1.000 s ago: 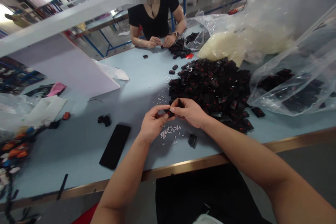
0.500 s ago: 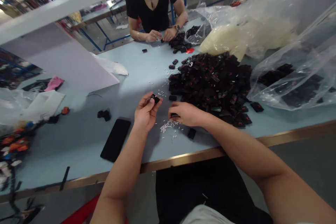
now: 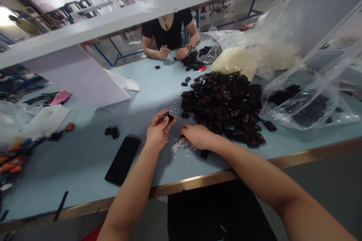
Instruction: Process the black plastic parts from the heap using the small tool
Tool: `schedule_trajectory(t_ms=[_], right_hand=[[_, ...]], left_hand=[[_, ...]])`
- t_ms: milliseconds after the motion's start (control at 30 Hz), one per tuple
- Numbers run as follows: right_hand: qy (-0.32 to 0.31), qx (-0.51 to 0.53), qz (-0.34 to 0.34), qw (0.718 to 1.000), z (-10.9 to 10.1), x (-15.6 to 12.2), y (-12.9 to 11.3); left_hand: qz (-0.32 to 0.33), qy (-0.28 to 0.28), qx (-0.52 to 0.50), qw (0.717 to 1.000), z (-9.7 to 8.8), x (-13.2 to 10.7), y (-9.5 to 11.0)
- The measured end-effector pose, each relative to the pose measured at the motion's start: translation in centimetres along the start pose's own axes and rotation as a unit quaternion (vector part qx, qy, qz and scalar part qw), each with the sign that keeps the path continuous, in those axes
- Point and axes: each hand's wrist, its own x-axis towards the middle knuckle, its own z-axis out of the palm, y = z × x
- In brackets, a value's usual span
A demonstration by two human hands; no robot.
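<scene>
My left hand (image 3: 157,131) pinches a small black plastic housing (image 3: 169,116) between thumb and fingers, above the light blue table. To its right, my right hand (image 3: 198,136) is closed with the fingers curled down, just above a scatter of tiny white pins (image 3: 177,145). A bit of something dark shows at its fingertips, too covered to name. Beyond my right hand spreads a large heap of black housings (image 3: 226,101), some with red marks. One loose black piece (image 3: 205,154) lies partly under my right wrist.
A black phone (image 3: 122,160) lies left of my left forearm. Across the table, a person (image 3: 169,39) handles small black parts. Clear plastic bags (image 3: 308,101) stand at the right. A white divider panel (image 3: 82,77) and an overhead beam (image 3: 113,20) frame the far side.
The view has tilted up, so everything sits lower in the picture. My left hand keeps the housing; my right hand stays closed by the white pins. The other person's hands have moved slightly apart.
</scene>
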Motion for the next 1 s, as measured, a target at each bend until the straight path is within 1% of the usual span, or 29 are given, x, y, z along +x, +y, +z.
schedule_trajectory(t_ms=[133,200,333,433,467,533,600,700,767,1000], right_hand=[[-0.001,-0.024,-0.02,1.0,0.0,-0.3,0.0],[0.008,-0.009,-0.012,1.0,-0.2,-0.4,0.1],[0.041,0.085,0.016,0.995,-0.1,-0.2,0.6],[0.075,0.185,0.018,0.98,0.0,0.2,1.2],[0.088,0.227,0.019,0.97,-0.1,0.3,1.3],[0.115,0.318,0.021,0.941,-0.5,0.3,1.4],[0.143,0.404,0.02,0.903,-1.2,0.2,1.5],[0.172,0.505,0.02,0.845,-2.2,-0.2,1.6],[0.179,0.552,0.029,0.814,-2.6,-0.4,1.7],[0.176,0.652,0.086,0.732,-2.4,-0.3,2.1]], left_hand=[[-0.004,-0.012,0.0,1.0,0.1,-0.1,-0.1],[-0.005,-0.016,-0.002,1.0,0.0,-0.1,-0.1],[-0.008,-0.024,0.007,1.0,-0.2,0.0,-0.2],[-0.001,-0.035,0.018,0.999,-0.2,-0.1,-0.2],[0.002,-0.039,0.02,0.999,-0.2,-0.2,-0.1],[0.005,-0.047,0.021,0.999,0.0,-0.4,0.0],[0.008,-0.054,0.02,0.998,0.2,-0.6,0.1],[0.013,-0.063,0.018,0.998,0.4,-0.8,0.1],[0.015,-0.066,0.022,0.997,0.5,-0.9,0.1],[0.026,-0.079,0.033,0.996,1.1,-1.5,0.0]])
